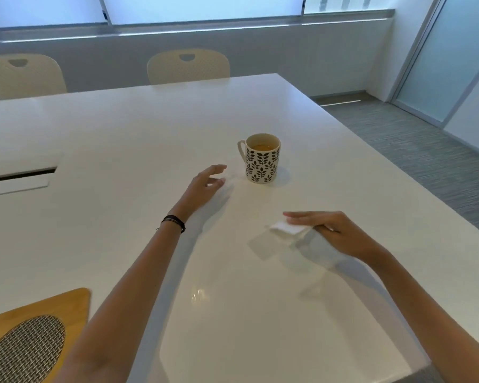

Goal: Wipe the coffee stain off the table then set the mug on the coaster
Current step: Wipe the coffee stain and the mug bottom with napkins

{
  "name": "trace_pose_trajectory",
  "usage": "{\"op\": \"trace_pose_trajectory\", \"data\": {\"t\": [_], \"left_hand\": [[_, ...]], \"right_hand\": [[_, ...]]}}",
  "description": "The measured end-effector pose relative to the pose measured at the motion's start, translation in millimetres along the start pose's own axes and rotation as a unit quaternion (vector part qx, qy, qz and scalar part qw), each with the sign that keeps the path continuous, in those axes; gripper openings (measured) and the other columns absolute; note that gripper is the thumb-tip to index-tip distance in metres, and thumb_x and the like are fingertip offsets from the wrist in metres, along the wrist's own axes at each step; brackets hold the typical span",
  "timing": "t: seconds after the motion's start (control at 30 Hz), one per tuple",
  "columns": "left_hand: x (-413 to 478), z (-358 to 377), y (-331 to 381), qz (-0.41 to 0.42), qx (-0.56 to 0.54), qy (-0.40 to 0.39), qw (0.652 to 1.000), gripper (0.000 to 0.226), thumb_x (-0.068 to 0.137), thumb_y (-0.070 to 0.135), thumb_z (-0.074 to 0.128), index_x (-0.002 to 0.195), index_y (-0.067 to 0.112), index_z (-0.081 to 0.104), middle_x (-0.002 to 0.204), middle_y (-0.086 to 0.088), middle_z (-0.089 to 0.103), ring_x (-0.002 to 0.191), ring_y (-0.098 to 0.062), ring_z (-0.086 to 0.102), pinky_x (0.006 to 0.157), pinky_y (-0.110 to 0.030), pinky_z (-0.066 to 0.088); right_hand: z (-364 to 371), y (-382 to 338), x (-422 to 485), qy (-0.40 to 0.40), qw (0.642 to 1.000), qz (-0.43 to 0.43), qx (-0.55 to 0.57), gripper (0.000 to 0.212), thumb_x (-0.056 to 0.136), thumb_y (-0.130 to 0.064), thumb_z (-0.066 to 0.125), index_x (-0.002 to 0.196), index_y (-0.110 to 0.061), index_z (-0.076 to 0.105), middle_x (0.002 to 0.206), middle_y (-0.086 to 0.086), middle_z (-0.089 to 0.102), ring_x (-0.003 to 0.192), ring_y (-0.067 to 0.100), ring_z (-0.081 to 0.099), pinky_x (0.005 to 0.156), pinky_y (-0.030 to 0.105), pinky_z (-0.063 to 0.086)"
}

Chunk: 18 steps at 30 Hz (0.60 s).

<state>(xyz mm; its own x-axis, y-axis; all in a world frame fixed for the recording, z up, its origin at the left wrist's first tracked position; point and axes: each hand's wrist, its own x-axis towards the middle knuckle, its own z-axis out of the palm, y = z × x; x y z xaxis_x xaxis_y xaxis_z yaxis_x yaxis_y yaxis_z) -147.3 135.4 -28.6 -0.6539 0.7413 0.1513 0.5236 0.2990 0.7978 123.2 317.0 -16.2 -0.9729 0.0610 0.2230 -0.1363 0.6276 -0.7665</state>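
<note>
The patterned mug [262, 158], holding a brownish drink, stands upright on the white table [122, 128], well apart from the wooden coaster [36, 330] with its woven insert at the near left corner, so the placing step is not yet done. The person's right hand [329, 230] hovers just above the tabletop with its fingers closed on a folded white tissue [286, 227]. The left hand [205, 186] reaches toward the mug with its fingers spread and loosely curled, empty, near the handle [241, 150] but not touching it. No coffee stain shows anywhere on the glossy surface; only shadows and a ceiling-light reflection mark it, which suggests the wiping is finished or nearly so, though a faint mark could be lost in the glare. What remains, by this reading, is grasping the mug and carrying it across to the coaster.
</note>
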Motion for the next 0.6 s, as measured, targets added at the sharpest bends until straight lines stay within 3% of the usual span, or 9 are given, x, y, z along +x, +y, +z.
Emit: {"op": "trace_pose_trajectory", "data": {"t": [0.1, 0.2, 0.3, 0.37, 0.43, 0.5, 0.6], "left_hand": [[23, 12, 18, 0.025, -0.022, 0.035, 0.999, 0.036, 0.096, 0.015, 0.048, 0.132, 0.011, 0.047, 0.138, -0.008, 0.050, 0.113, -0.020, 0.057, 0.091, -0.023, 0.043], [49, 20, 35, 0.047, -0.040, 0.067, 0.996, 0.037, 0.097, 0.014, 0.044, 0.134, 0.006, 0.045, 0.139, -0.012, 0.049, 0.120, -0.023, 0.053, 0.096, -0.027, 0.044], [72, 25, 43, 0.051, -0.042, 0.084, 0.994, 0.034, 0.099, 0.013, 0.039, 0.130, 0.004, 0.048, 0.132, -0.017, 0.054, 0.121, -0.027, 0.052, 0.102, -0.035, 0.043], [85, 28, 44, 0.042, -0.027, 0.079, 0.996, 0.033, 0.100, 0.013, 0.036, 0.126, 0.002, 0.053, 0.127, -0.018, 0.058, 0.118, -0.027, 0.053, 0.100, -0.033, 0.041], [97, 30, 40, 0.031, -0.005, 0.058, 0.998, 0.035, 0.101, 0.015, 0.033, 0.119, -0.002, 0.057, 0.120, -0.018, 0.062, 0.112, -0.027, 0.056, 0.096, -0.035, 0.043], [105, 30, 35, 0.013, -0.023, 0.031, 0.999, 0.036, 0.102, 0.017, 0.031, 0.105, -0.006, 0.060, 0.101, -0.017, 0.065, 0.095, -0.025, 0.058, 0.088, -0.038, 0.043], [109, 27, 33, -0.009, -0.111, -0.014, 0.994, 0.032, 0.102, 0.021, 0.030, 0.085, 0.003, 0.049, 0.080, -0.010, 0.051, 0.078, -0.021, 0.051, 0.079, -0.037, 0.044]], "right_hand": [[-17, 7, 10, 0.075, 0.996, 0.019, 0.041, 0.044, 0.089, 0.016, 0.043, 0.119, -0.009, 0.062, 0.120, -0.004, 0.065, 0.116, 0.006, 0.058, 0.101, 0.017, 0.041], [-26, 16, 22, 0.170, 0.974, 0.070, 0.129, 0.035, 0.090, 0.011, 0.045, 0.114, -0.005, 0.065, 0.097, -0.019, 0.073, 0.097, 0.001, 0.065, 0.085, 0.014, 0.049], [-29, 21, 36, 0.246, 0.938, 0.097, 0.225, 0.033, 0.094, 0.004, 0.043, 0.111, -0.015, 0.065, 0.092, -0.007, 0.076, 0.092, 0.018, 0.070, 0.080, 0.029, 0.056], [-32, 24, 45, 0.268, 0.917, 0.114, 0.272, 0.031, 0.094, -0.001, 0.045, 0.113, -0.017, 0.064, 0.095, -0.003, 0.075, 0.089, 0.026, 0.072, 0.072, 0.031, 0.059], [-35, 28, 53, 0.277, 0.903, 0.139, 0.298, 0.030, 0.095, -0.006, 0.047, 0.116, -0.019, 0.063, 0.095, -0.004, 0.075, 0.085, 0.026, 0.073, 0.062, 0.030, 0.058], [-38, 35, 60, 0.285, 0.889, 0.160, 0.321, 0.030, 0.096, -0.007, 0.046, 0.121, -0.017, 0.060, 0.092, -0.004, 0.076, 0.082, 0.024, 0.073, 0.056, 0.028, 0.057], [-41, 47, 70, 0.312, 0.869, 0.189, 0.334, 0.034, 0.096, -0.012, 0.048, 0.128, -0.021, 0.052, 0.096, 0.000, 0.074, 0.077, 0.024, 0.073, 0.055, 0.030, 0.057]]}}
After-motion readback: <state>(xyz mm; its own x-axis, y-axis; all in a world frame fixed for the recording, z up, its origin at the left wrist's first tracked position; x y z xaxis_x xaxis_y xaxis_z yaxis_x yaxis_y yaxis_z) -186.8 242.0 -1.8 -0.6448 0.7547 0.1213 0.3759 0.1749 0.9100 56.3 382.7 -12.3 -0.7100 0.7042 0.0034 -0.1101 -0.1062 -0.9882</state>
